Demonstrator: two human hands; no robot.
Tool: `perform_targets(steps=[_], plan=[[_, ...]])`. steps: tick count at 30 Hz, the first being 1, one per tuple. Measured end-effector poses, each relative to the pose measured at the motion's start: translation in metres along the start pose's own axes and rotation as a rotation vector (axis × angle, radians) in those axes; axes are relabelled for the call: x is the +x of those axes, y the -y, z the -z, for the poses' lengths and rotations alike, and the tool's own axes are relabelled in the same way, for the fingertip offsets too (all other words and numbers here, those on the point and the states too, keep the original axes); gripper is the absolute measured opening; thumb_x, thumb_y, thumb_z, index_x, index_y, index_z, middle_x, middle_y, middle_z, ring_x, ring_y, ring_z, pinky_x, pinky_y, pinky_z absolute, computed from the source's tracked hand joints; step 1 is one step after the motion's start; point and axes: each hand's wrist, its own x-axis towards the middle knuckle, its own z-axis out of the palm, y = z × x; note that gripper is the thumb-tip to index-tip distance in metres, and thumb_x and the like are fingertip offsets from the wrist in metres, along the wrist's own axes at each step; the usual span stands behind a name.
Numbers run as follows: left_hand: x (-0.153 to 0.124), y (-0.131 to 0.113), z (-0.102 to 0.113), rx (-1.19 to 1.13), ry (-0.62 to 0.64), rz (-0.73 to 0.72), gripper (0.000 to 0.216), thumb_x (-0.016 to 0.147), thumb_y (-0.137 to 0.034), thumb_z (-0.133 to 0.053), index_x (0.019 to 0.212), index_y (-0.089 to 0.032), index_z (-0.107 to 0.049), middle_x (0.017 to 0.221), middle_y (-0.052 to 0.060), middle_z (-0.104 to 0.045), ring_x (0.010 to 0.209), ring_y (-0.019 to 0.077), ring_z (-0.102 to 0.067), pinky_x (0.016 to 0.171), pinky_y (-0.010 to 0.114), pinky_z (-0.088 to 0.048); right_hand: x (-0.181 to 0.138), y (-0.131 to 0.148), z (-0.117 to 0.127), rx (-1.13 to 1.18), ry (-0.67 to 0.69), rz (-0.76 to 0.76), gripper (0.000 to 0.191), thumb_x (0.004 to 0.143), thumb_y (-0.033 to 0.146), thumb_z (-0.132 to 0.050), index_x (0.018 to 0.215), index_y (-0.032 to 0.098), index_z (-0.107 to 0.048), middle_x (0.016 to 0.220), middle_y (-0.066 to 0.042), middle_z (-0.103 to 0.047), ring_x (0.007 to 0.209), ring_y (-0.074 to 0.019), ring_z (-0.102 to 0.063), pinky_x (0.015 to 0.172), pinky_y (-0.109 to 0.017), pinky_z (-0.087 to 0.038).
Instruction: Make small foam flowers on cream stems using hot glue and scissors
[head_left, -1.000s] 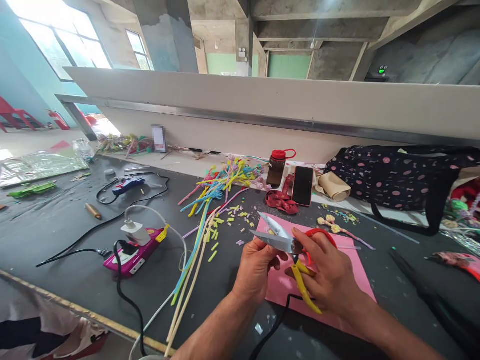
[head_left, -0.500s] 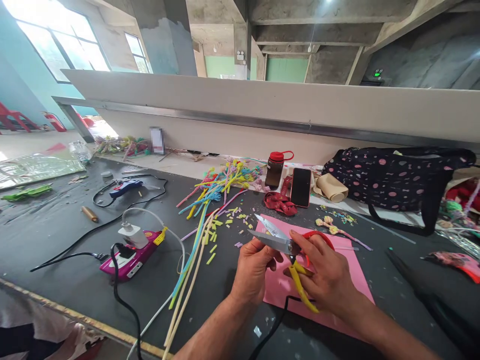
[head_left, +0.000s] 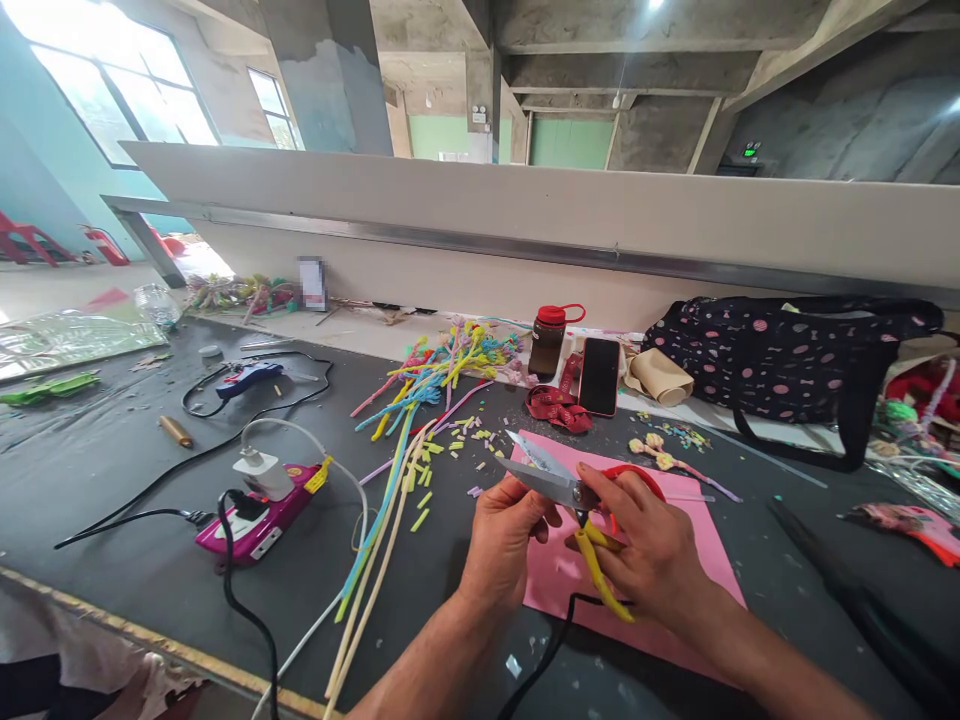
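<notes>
Scissors [head_left: 578,494] barely moved: over pink paper [head_left: 555,585], long axis toward its far-left corner, blades [head_left: 545,482] spread; right hand [head_left: 651,540] wrapped round handles [head_left: 602,580], left hand [head_left: 498,545] pinched beside nearer blade, contents unclear.

A pair of large scissors with silver-grey metal blades, one red handle loop and one yellow handle loop [head_left: 553,484] is held in the right hand [head_left: 656,545], above a flat, bright pink rectangular sheet [head_left: 555,575]. The blades stand apart in a narrow V, tips pointing left and away from the wearer. The nearer blade crosses just over the left hand's [head_left: 499,540] fingertips; whether they touch is unclear. The yellow loop hangs lowest, toward the wearer.
</notes>
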Motion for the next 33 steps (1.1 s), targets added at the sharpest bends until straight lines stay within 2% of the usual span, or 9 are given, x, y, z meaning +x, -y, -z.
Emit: perform_targets(steps=[14, 18, 23, 25, 29, 33], plan=[[0.001, -0.001, 0.0, -0.003, -0.012, 0.023, 0.017, 0.064, -0.027, -0.071, 0.058, -0.014, -0.063, 0.05, -0.001, -0.056, 0.044, 0.0063, -0.044, 0.043, 0.019, -0.029, -0.001, -0.003, -0.003, 0.0, -0.029, 0.006, 0.054, 0.079, 0.026, -0.057, 0.13, 0.018, -0.042, 0.091, -0.007, -0.059, 0.076, -0.019, -0.059, 0.056, -0.028, -0.049], [0.001, -0.002, 0.0, -0.014, -0.004, 0.026, 0.017, 0.067, -0.027, -0.07, 0.058, -0.014, -0.063, 0.05, -0.002, -0.056, 0.044, 0.0054, -0.043, 0.043, 0.018, -0.03, 0.003, 0.002, 0.001, 0.092, -0.008, -0.066, 0.053, 0.078, 0.027, -0.058, 0.129, 0.02, -0.043, 0.09, -0.006, -0.057, 0.076, -0.019, -0.057, 0.061, -0.03, -0.048], [0.0, -0.004, -0.001, -0.041, 0.002, 0.074, 0.015, 0.067, -0.028, -0.071, 0.069, -0.014, -0.067, 0.061, 0.0, -0.063, 0.047, 0.0047, -0.045, 0.043, 0.017, -0.03, 0.008, 0.004, 0.01, 0.234, 0.035, -0.19, 0.055, 0.079, 0.035, -0.058, 0.128, 0.02, -0.039, 0.091, -0.005, -0.055, 0.067, -0.0157, -0.052, 0.059, -0.03, -0.046], [0.0, -0.004, 0.0, -0.044, 0.004, 0.074, 0.014, 0.067, -0.027, -0.071, 0.068, -0.014, -0.066, 0.063, 0.001, -0.063, 0.047, 0.0049, -0.046, 0.043, 0.017, -0.03, 0.008, 0.004, 0.01, 0.22, 0.043, -0.176, 0.054, 0.079, 0.034, -0.058, 0.128, 0.02, -0.04, 0.091, -0.005, -0.054, 0.069, -0.0165, -0.052, 0.061, -0.031, -0.045], [0.001, -0.002, 0.001, -0.052, -0.009, 0.051, 0.016, 0.067, -0.025, -0.07, 0.059, -0.014, -0.061, 0.05, -0.002, -0.056, 0.043, 0.0048, -0.042, 0.043, 0.017, -0.029, 0.004, 0.004, 0.004, 0.143, 0.058, -0.081, 0.058, 0.076, 0.026, -0.061, 0.129, 0.02, -0.041, 0.093, -0.006, -0.053, 0.079, -0.0202, -0.053, 0.067, -0.035, -0.044], [0.002, -0.001, 0.002, -0.048, -0.022, 0.034, 0.014, 0.068, -0.024, -0.069, 0.06, -0.015, -0.061, 0.047, -0.003, -0.054, 0.044, 0.0054, -0.043, 0.043, 0.017, -0.029, 0.001, 0.005, 0.0, 0.087, 0.052, -0.063, 0.059, 0.074, 0.024, -0.061, 0.13, 0.021, -0.041, 0.095, -0.006, -0.052, 0.08, -0.0213, -0.053, 0.067, -0.035, -0.043]])
